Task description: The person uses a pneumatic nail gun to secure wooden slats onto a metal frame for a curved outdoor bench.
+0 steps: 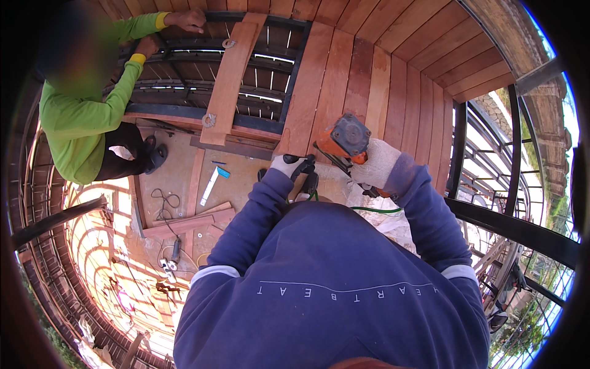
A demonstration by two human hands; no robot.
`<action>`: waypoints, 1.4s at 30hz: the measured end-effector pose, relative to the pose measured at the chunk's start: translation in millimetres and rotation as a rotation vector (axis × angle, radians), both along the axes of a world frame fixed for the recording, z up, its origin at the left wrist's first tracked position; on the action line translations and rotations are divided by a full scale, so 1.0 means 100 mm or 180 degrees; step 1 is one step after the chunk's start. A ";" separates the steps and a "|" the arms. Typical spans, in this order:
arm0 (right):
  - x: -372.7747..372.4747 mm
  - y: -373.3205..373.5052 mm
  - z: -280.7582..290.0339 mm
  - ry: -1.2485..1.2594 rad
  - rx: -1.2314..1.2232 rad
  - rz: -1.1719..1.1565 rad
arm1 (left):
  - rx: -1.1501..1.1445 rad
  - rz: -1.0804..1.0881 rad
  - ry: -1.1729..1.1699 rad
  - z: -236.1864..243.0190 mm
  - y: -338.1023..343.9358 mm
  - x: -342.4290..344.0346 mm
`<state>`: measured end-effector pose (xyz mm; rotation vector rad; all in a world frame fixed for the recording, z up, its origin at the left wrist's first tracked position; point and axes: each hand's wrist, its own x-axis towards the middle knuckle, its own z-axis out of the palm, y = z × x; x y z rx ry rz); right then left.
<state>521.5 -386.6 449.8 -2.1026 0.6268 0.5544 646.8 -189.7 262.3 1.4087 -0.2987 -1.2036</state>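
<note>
My right hand [382, 163], in a pale work glove, is wrapped round the grip of an orange and dark grey nail gun [351, 136]. The tool rests over the near ends of the reddish-brown planks [335, 92], its top turned up toward me. Close to its left, my gloved left hand [290, 165] is at the planks' near edge with the fingers curled. Something small and dark shows at those fingers, too unclear to name. A green air hose [384, 211] runs below the nail gun, partly hidden by my body.
A co-worker in a green shirt [80, 132] is at the left, hands by the black metal frame [166, 67]. Across that frame lies a loose plank [230, 80] bearing two ring-like pieces. A square [212, 184], wood offcuts [190, 222] and a corded tool [176, 249] lie below. Black railings [516, 230] stand right.
</note>
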 end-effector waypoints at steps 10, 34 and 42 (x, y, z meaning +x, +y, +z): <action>-0.13 -0.03 0.13 0.0068 0.0014 -0.0377 | -0.0105 0.0021 0.0554 -0.10 0.01 -0.02; -0.30 -0.15 0.03 -0.0048 -0.0104 -0.0118 | 0.0144 -0.0033 0.0025 0.00 -0.04 -0.07; -0.47 -0.14 0.12 0.0028 -0.0027 -0.0480 | -0.0199 -0.0065 0.0826 -0.20 -0.01 -0.11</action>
